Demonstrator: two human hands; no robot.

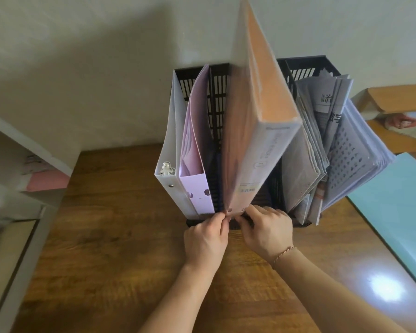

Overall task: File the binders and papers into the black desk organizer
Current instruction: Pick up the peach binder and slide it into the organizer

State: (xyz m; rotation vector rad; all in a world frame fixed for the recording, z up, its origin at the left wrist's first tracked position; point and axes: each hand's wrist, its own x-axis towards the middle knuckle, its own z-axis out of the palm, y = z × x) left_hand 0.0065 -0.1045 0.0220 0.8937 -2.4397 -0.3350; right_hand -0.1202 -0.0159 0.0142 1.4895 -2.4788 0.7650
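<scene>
Desk: wooden desk (111,248), brown grain.
Left: white shelf unit (17,150) holding a pink item (47,182).
Right: pale blue sheet (399,212) lying on the desk.
Behind: white wall (82,56).
</scene>
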